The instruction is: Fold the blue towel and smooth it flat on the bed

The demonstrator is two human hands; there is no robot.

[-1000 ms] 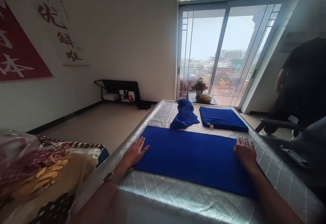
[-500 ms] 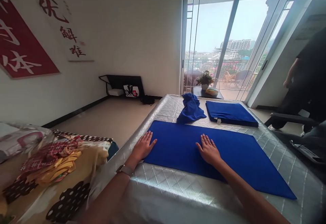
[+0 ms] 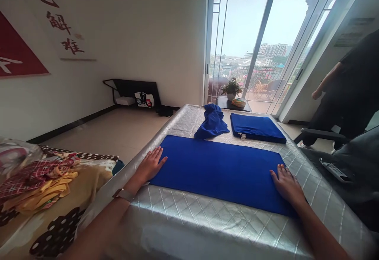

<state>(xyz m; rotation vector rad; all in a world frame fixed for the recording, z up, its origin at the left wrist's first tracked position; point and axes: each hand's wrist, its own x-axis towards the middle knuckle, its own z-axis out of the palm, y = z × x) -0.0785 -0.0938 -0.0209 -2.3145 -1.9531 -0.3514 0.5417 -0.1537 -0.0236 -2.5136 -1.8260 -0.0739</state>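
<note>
A flat, folded blue cloth (image 3: 213, 169) lies lengthwise across the silver quilted table cover (image 3: 207, 208). At its left end, my left hand (image 3: 151, 164) rests palm down with the fingers stretched out, partly on the cloth's edge. My right hand (image 3: 286, 183) lies flat over the right end, fingers extended. Neither hand grips anything. Behind this cloth sit a crumpled blue cloth (image 3: 212, 122) and, to the right, a neat stack of folded blue cloths (image 3: 257, 128) with a white label at its front edge.
To my left, a patterned bedspread (image 3: 94, 181) carries yellow and red checked fabrics (image 3: 44, 185). A black chair (image 3: 349, 161) with a white power strip (image 3: 336, 171) stands at the right. Farther back, a person in dark clothes (image 3: 349, 78) stands near the glass door (image 3: 242, 31).
My right hand has slid from the cloth's middle to its right end. My left hand stays at the left end. The view has shifted slightly right.
</note>
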